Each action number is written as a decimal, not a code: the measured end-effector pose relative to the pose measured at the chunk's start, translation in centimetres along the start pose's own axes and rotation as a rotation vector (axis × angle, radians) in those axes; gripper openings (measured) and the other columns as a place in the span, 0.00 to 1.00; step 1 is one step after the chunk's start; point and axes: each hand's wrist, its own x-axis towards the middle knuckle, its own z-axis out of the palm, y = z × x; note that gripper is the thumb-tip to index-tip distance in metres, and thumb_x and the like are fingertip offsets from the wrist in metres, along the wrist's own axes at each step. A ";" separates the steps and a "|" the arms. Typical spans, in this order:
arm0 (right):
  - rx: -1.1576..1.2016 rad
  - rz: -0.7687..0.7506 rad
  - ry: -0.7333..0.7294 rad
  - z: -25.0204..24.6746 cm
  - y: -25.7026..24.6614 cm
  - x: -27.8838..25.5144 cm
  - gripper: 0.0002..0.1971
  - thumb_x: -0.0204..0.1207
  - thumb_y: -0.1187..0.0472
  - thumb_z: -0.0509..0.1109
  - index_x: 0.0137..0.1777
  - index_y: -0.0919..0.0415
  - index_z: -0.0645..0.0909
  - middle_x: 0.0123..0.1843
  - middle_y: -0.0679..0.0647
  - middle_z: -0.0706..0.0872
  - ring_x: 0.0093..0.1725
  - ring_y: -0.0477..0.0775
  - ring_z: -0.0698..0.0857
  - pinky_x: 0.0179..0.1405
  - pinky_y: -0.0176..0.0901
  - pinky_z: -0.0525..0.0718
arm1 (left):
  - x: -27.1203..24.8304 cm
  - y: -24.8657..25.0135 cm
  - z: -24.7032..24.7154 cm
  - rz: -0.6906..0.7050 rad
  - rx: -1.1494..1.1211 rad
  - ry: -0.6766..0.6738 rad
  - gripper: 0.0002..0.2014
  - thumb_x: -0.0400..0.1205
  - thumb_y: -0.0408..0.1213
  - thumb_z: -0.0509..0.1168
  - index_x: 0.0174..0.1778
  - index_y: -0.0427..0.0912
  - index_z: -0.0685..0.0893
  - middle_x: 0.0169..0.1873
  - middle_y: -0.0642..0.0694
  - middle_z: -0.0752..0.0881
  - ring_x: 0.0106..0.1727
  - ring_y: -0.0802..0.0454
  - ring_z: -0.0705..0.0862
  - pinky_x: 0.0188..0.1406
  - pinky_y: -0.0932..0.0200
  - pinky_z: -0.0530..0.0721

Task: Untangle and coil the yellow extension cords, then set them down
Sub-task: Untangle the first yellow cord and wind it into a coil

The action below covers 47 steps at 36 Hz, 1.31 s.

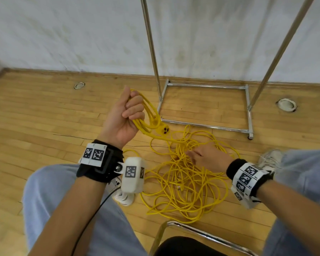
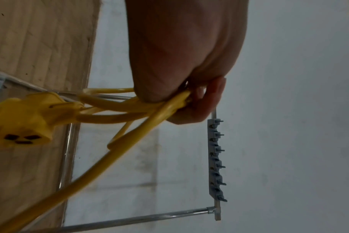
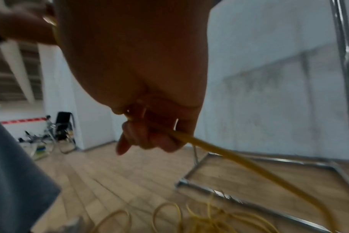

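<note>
A tangled heap of yellow extension cord point(image 1: 185, 183) lies on the wooden floor between my legs. My left hand point(image 1: 127, 115) is raised above it, fingers curled round a few coiled loops point(image 1: 148, 111) of the cord; the yellow socket end point(image 1: 164, 129) hangs just below the loops. In the left wrist view the loops point(image 2: 149, 107) pass under my curled fingers and the socket end point(image 2: 20, 121) sits at the left. My right hand point(image 1: 203, 157) is low over the heap; in the right wrist view its fingers point(image 3: 149, 138) grip a single strand point(image 3: 239, 160) running down to the pile.
A chrome garment rack point(image 1: 205, 106) stands on the floor just behind the cord, against a white wall. A metal chair frame point(image 1: 201, 235) is under me. My shoes point(image 1: 270, 159) flank the heap. Two round floor sockets point(image 1: 286, 105) are set in the boards.
</note>
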 end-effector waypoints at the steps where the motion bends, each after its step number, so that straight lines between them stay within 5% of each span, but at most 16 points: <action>1: 0.025 0.021 -0.049 0.4 0.6 0.1 0.31 0.89 0.35 0.50 0.36 0.55 0.82 0.32 0.47 0.83 0.31 0.48 0.80 0.41 0.48 0.80 | -0.1 0.4 -0.1 0.007 -0.006 -0.021 0.20 0.93 0.49 0.51 0.46 0.36 0.77 0.26 0.50 0.68 0.21 0.60 0.66 0.20 0.62 0.72; 6: 0.122 0.081 -0.065 2.0 1.6 0.1 0.30 0.84 0.30 0.48 0.32 0.54 0.65 0.26 0.48 0.66 0.24 0.47 0.65 0.30 0.41 0.66 | -0.6 1.9 -0.3 0.108 0.103 0.040 0.17 0.94 0.48 0.50 0.48 0.42 0.75 0.26 0.51 0.72 0.22 0.59 0.60 0.17 0.63 0.69; 10: 0.281 0.221 0.002 1.4 0.9 1.1 0.28 0.88 0.36 0.53 0.32 0.54 0.65 0.24 0.49 0.66 0.22 0.49 0.65 0.23 0.41 0.64 | -0.8 2.0 -0.1 0.163 0.269 0.187 0.17 0.93 0.48 0.50 0.43 0.45 0.74 0.23 0.54 0.65 0.22 0.59 0.53 0.14 0.64 0.60; 14: 0.729 0.444 -0.044 0.3 -0.1 2.0 0.18 0.93 0.52 0.59 0.39 0.57 0.72 0.24 0.49 0.67 0.21 0.47 0.62 0.17 0.35 0.57 | -1.0 1.2 0.7 0.215 0.549 0.305 0.17 0.94 0.47 0.50 0.41 0.47 0.72 0.24 0.56 0.62 0.23 0.59 0.51 0.16 0.66 0.53; 17: 0.947 0.546 -0.044 -0.7 -0.7 2.6 0.15 0.93 0.63 0.54 0.42 0.59 0.72 0.20 0.46 0.66 0.16 0.43 0.61 0.12 0.32 0.56 | -1.0 0.4 1.0 0.233 0.757 0.332 0.17 0.94 0.46 0.49 0.41 0.46 0.71 0.25 0.55 0.61 0.22 0.60 0.54 0.17 0.65 0.53; 23: 1.291 0.631 0.088 -2.0 -1.6 4.1 0.16 0.92 0.69 0.48 0.44 0.64 0.73 0.19 0.47 0.67 0.12 0.41 0.60 0.08 0.31 0.56 | -0.5 -2.3 1.1 0.221 1.136 0.323 0.16 0.95 0.46 0.50 0.41 0.46 0.68 0.28 0.53 0.62 0.24 0.57 0.58 0.19 0.65 0.58; 30: 1.424 0.496 0.319 -3.2 -3.6 4.0 0.10 0.90 0.66 0.62 0.46 0.63 0.80 0.28 0.52 0.77 0.17 0.45 0.75 0.15 0.34 0.70 | -0.2 -4.9 0.3 0.205 1.304 0.318 0.17 0.95 0.46 0.52 0.40 0.46 0.68 0.28 0.53 0.66 0.25 0.56 0.60 0.20 0.65 0.62; 35: 1.092 0.194 0.557 -4.6 -4.1 3.2 0.15 0.88 0.54 0.69 0.39 0.58 0.82 0.29 0.51 0.74 0.24 0.47 0.70 0.23 0.39 0.66 | -0.3 -4.6 0.6 0.203 1.163 0.330 0.17 0.95 0.44 0.50 0.40 0.46 0.67 0.27 0.54 0.63 0.23 0.59 0.59 0.17 0.68 0.61; 38: 0.740 0.003 0.752 -5.4 -4.1 2.7 0.25 0.88 0.51 0.68 0.28 0.58 0.71 0.23 0.43 0.65 0.26 0.44 0.64 0.26 0.39 0.65 | -0.2 -3.9 0.7 0.222 1.044 0.396 0.16 0.95 0.44 0.50 0.40 0.46 0.68 0.26 0.54 0.64 0.22 0.60 0.60 0.16 0.68 0.61; 41: 0.614 -0.115 0.843 -6.3 -4.5 1.8 0.32 0.92 0.48 0.61 0.27 0.65 0.64 0.24 0.50 0.64 0.26 0.47 0.62 0.27 0.46 0.63 | 0.0 -3.3 0.3 0.265 1.013 0.516 0.16 0.95 0.44 0.52 0.40 0.46 0.70 0.24 0.55 0.66 0.21 0.60 0.61 0.15 0.68 0.60; 44: 0.549 -0.204 0.956 -7.8 -5.8 0.7 0.32 0.93 0.51 0.59 0.27 0.69 0.65 0.23 0.52 0.64 0.24 0.44 0.62 0.25 0.42 0.62 | 0.2 -2.8 -0.2 0.298 1.007 0.615 0.17 0.95 0.44 0.53 0.39 0.47 0.70 0.23 0.56 0.68 0.21 0.59 0.62 0.15 0.67 0.61; 47: 0.442 -0.345 1.060 -9.7 -7.8 -0.5 0.27 0.93 0.54 0.60 0.29 0.60 0.65 0.23 0.49 0.63 0.24 0.45 0.62 0.25 0.38 0.60 | 0.3 -2.6 -0.7 0.301 0.985 0.673 0.17 0.94 0.45 0.53 0.39 0.47 0.70 0.21 0.56 0.69 0.21 0.59 0.62 0.16 0.66 0.60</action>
